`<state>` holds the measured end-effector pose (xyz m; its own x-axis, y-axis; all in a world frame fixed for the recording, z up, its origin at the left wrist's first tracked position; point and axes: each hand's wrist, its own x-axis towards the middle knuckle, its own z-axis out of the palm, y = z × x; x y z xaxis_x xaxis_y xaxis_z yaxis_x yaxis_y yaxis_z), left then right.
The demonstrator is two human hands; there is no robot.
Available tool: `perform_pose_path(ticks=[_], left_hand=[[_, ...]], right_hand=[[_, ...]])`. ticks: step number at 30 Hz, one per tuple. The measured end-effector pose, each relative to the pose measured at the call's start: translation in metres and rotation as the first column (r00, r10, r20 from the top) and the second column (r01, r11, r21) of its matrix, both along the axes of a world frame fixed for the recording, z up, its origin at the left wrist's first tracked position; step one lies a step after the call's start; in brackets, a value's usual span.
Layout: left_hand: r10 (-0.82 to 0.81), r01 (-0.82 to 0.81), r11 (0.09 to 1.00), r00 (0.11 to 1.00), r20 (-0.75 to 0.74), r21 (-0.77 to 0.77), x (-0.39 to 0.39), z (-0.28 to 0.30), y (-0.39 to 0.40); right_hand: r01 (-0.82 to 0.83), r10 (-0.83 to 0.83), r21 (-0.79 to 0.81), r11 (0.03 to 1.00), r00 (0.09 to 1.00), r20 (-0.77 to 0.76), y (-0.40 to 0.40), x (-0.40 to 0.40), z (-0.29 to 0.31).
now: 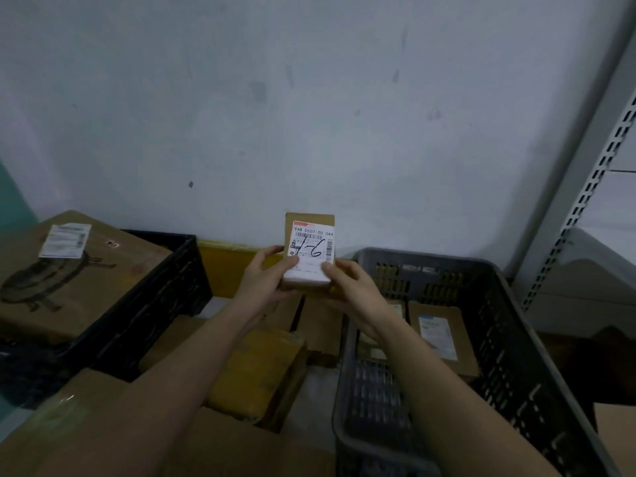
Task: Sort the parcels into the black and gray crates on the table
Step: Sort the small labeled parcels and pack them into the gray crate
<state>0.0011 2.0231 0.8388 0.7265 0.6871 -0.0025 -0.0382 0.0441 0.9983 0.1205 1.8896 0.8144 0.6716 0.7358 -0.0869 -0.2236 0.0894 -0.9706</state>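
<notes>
Parcel (309, 251), label reading "948 C507-00 044" and handwritten "1-6", gripped by left hand (266, 277) and right hand (351, 287)

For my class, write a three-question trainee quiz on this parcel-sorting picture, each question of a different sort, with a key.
1. True or false: both hands grip the small parcel, left hand and right hand.
2. Multiple choice: the large brown box with a white label lies on
A. the gray crate
B. the black crate
C. the metal shelf rail
3. Fill in: the flat parcel with a white label lies inside the ____ crate.

Key
1. True
2. B
3. gray
</notes>
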Motion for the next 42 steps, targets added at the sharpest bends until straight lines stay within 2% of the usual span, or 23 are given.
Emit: perform_pose_path(ticks=[2, 9, 13, 15, 17, 19, 21, 25, 28, 34, 37, 42], left_hand=[[-0.032, 0.033, 0.999, 0.999, -0.040, 0.028, 0.006, 0.002, -0.014], [-0.080, 0.174, 0.959, 0.925, -0.371, 0.226, 0.047, -0.041, -0.064], [-0.096, 0.358, 0.850, 0.828, -0.553, 0.387, 0.067, -0.065, -0.086], [-0.082, 0.410, 0.817, 0.779, -0.622, 0.406, 0.074, -0.074, -0.092], [-0.075, 0.417, 0.829, 0.743, -0.665, 0.372, 0.078, -0.087, -0.097], [-0.075, 0.369, 0.873, 0.748, -0.659, 0.320, 0.078, -0.101, -0.098], [-0.040, 0.325, 0.886, 0.765, -0.643, 0.332, 0.079, -0.108, -0.098], [-0.011, 0.401, 0.785, 0.772, -0.636, 0.473, 0.084, -0.108, -0.099], [-0.046, 0.440, 0.773, 0.756, -0.653, 0.456, 0.086, -0.108, -0.097], [-0.016, 0.381, 0.804, 0.782, -0.623, 0.457, 0.090, -0.112, -0.096], [-0.026, 0.376, 0.810, 0.790, -0.613, 0.451, 0.089, -0.115, -0.096], [-0.023, 0.380, 0.822, 0.766, -0.643, 0.423, 0.093, -0.115, -0.096]], right_hand=[[0.080, -0.079, 0.023, 0.997, 0.996, -0.027, -0.013, 0.006, 0.004], [0.291, -0.293, -0.033, 0.956, 0.950, -0.113, -0.078, 0.052, -0.008], [0.224, -0.264, -0.264, 0.938, 0.956, -0.126, -0.105, 0.071, -0.030], [0.196, -0.274, -0.394, 0.898, 0.950, -0.150, -0.110, 0.079, -0.050], [0.185, -0.304, -0.458, 0.869, 0.931, -0.201, -0.112, 0.084, -0.070], [0.202, -0.350, -0.470, 0.859, 0.902, -0.252, -0.114, 0.090, -0.090], [0.222, -0.378, -0.464, 0.858, 0.884, -0.275, -0.115, 0.100, -0.110], [0.263, -0.402, -0.452, 0.852, 0.882, -0.245, -0.101, 0.123, -0.132], [0.268, -0.386, -0.444, 0.855, 0.901, -0.198, -0.079, 0.143, -0.137], [0.219, -0.314, -0.506, 0.834, 0.943, -0.109, -0.032, 0.159, -0.159], [0.270, -0.353, -0.520, 0.810, 0.933, -0.066, -0.024, 0.172, -0.174], [0.351, -0.363, -0.573, 0.741, 0.926, 0.099, -0.015, 0.209, -0.202]])
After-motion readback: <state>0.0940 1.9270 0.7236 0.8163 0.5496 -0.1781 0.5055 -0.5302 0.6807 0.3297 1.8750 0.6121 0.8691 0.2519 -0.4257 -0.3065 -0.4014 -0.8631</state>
